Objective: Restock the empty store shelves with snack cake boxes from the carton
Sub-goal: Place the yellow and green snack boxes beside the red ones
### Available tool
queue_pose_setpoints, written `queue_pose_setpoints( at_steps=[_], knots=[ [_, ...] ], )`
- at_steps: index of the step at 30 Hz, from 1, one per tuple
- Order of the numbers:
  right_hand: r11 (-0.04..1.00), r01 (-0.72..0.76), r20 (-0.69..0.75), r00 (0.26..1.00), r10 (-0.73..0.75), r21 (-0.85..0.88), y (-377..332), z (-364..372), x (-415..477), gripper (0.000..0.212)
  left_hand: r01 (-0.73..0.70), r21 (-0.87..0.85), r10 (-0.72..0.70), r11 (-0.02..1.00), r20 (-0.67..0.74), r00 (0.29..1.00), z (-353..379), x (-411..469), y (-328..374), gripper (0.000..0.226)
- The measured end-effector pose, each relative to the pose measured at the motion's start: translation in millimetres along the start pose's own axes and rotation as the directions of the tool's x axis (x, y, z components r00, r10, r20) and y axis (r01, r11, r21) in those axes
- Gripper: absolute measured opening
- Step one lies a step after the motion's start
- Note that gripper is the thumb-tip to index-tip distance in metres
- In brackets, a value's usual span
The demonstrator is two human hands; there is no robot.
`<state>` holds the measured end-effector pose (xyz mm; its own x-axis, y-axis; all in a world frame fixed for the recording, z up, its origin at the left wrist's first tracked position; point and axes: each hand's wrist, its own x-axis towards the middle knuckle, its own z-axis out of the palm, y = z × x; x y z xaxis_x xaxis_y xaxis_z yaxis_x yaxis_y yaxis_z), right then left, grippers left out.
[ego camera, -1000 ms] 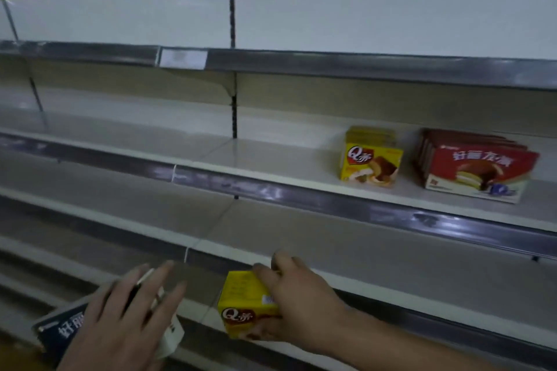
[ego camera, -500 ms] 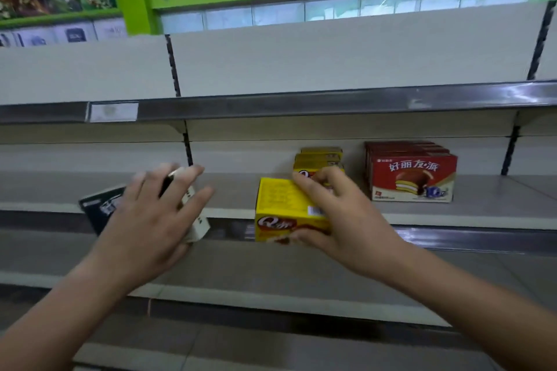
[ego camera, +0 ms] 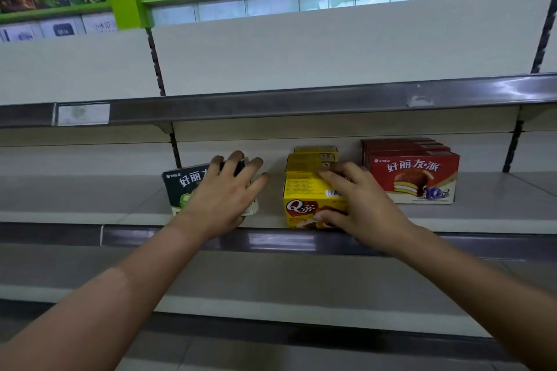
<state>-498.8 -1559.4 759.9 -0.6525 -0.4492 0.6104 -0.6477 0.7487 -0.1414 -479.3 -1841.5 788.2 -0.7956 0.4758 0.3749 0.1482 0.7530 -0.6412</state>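
My left hand (ego camera: 224, 194) grips a dark green snack cake box (ego camera: 180, 185) that stands on the middle shelf (ego camera: 90, 214) near its front edge. My right hand (ego camera: 355, 199) holds a yellow snack cake box (ego camera: 304, 196) at the shelf front, fingers over its top and thumb on its front face. Behind it stands a row of yellow boxes (ego camera: 313, 156). To the right stands a row of red snack cake boxes (ego camera: 413, 178). The carton is out of view.
The upper shelf rail (ego camera: 301, 105) with a blank price tag (ego camera: 83, 114) overhangs the middle shelf. Lower shelves (ego camera: 271, 274) run below my forearms. Slotted uprights (ego camera: 155, 60) divide the white back panels. Green signage runs along the top.
Both hands rose from the lower shelf level and moved forward. The green box and the yellow box now sit on the middle shelf, the yellow one in front of the yellow row.
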Motion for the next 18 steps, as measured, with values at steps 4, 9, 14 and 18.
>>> queue_pose_setpoints(
  at_steps=[4, 9, 14, 18],
  knots=[
    [0.999, -0.03, 0.005, 1.0, 0.029, 0.025, 9.7, 5.7, -0.7, 0.079, -0.019, -0.001, 0.019, 1.0, -0.013, 1.0, 16.4, 15.4, 6.1, 0.093],
    [0.996, -0.05, -0.034, 0.998, 0.052, 0.071, 17.5, 14.1, 1.7, 0.075, -0.025, -0.021, 0.025, 0.999, -0.011, 1.0, 27.5, 30.7, 4.5, 0.096],
    [0.988, -0.09, -0.068, 0.993, 0.099, 0.126, 19.4, 22.6, 0.7, 0.078, -0.06, -0.012, 0.059, 0.998, -0.02, 0.998, 37.0, 45.1, 1.8, 0.095],
    [0.987, -0.096, -0.098, 0.989, 0.11, 0.132, 17.9, 27.8, 1.6, 0.073, -0.067, -0.019, 0.067, 0.998, -0.017, 0.998, 51.8, 60.2, -1.3, 0.106]
  ],
)
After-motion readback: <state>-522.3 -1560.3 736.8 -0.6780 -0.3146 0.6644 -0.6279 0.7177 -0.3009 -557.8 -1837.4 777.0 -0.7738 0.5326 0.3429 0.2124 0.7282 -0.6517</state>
